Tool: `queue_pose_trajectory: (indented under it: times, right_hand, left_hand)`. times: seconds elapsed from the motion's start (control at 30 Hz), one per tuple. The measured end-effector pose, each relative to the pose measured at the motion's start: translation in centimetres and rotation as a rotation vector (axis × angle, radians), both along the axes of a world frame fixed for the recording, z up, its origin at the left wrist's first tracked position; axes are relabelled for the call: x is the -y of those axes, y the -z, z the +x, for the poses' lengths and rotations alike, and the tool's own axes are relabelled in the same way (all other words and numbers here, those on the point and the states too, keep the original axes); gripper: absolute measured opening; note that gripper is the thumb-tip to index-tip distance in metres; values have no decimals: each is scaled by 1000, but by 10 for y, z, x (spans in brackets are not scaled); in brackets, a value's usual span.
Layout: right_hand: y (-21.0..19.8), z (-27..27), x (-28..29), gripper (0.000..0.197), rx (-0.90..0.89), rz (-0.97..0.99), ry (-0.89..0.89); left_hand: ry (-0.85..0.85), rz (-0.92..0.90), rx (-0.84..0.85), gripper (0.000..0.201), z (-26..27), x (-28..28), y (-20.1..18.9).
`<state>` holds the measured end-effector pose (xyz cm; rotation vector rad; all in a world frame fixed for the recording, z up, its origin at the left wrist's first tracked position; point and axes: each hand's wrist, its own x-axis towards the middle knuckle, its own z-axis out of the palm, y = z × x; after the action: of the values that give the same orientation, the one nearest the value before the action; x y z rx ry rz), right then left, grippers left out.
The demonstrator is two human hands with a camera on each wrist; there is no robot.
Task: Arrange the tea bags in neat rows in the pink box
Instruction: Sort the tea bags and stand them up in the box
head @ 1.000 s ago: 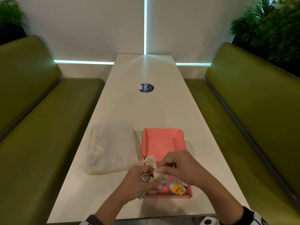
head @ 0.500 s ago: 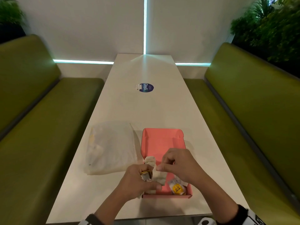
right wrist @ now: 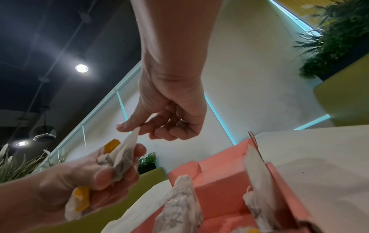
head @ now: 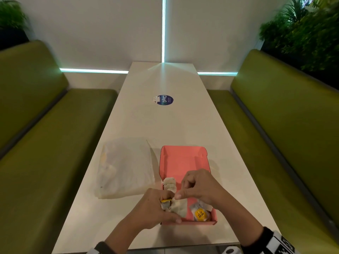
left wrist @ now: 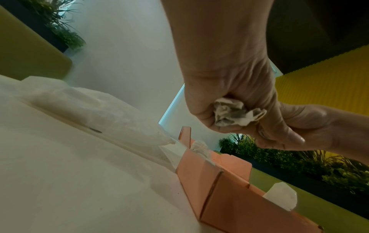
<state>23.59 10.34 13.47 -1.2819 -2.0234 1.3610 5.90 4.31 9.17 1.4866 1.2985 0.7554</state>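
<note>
Tea bags sit bunched in our left hand point(head: 156, 208), fingers curled round a small clump point(left wrist: 237, 114) with yellow tags point(right wrist: 81, 199) poking out, held just above the near left corner of the pink box point(head: 183, 158). Our right hand point(head: 199, 186) pinches the top corner of one bag point(right wrist: 127, 148) from that clump between thumb and forefinger, the other fingers curled in.

Inside the box a short row of bags point(head: 169, 184) stands along the left wall, and a wrapped bag with a yellow round label point(head: 200, 213) lies at the near right corner. A translucent plastic pouch point(head: 124, 167) rests on the surface point(head: 165, 121) just left of the box.

We judge the risk to lie in the clump: the bags and their tag strings look tangled, so pulling one free may drag a second out or tear the thin paper if the left hand grips too hard. Lowering the bag carelessly may also knock over the standing row, which leans with little support.
</note>
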Motion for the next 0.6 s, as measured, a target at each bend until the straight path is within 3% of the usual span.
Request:
queue_pose_trajectory:
  times: [0.37,0.5,0.6]
  right_hand:
    - [17,-10,6,31,-299,133,284]
    - [18,-10,6,28,-315,83,213]
    - [7,-7,6,21,-318,-90,248]
  left_hand:
    - [-145,33,121,63,1,1,-2]
    - [-124,36,99,42,3,-1,-2]
    - [-111,51,80,34,2,-1,-1]
